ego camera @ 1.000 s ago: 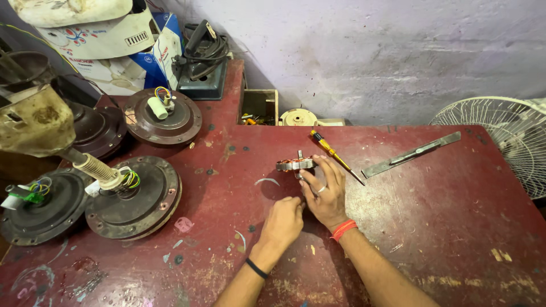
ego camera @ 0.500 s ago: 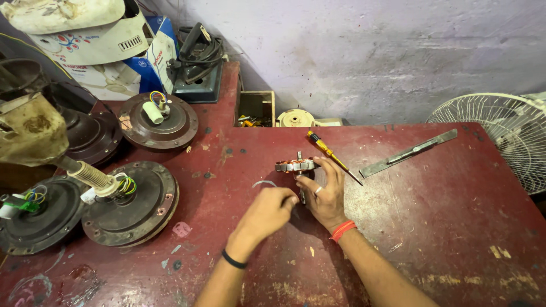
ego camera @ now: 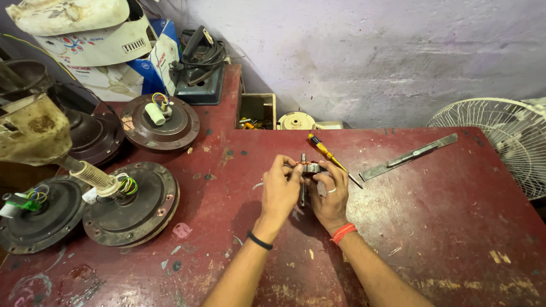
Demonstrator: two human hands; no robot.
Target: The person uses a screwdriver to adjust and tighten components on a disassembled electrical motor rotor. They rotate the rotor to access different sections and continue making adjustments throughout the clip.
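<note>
Nearby: screwdriver [ego camera: 325,152] just beside hands' small motor part [ego camera: 310,168]; metal strip [ego camera: 408,157] apart.

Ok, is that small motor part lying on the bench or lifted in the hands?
Held, but lifted or resting cannot be told. Left hand and right hand both grip the small motor part; its shaft points down toward the red bench.

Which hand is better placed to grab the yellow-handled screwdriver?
Probably the right hand: the yellow-handled screwdriver lies just beyond its fingers, on its side. The left hand sits farther away. Both grip the small motor part.
</note>
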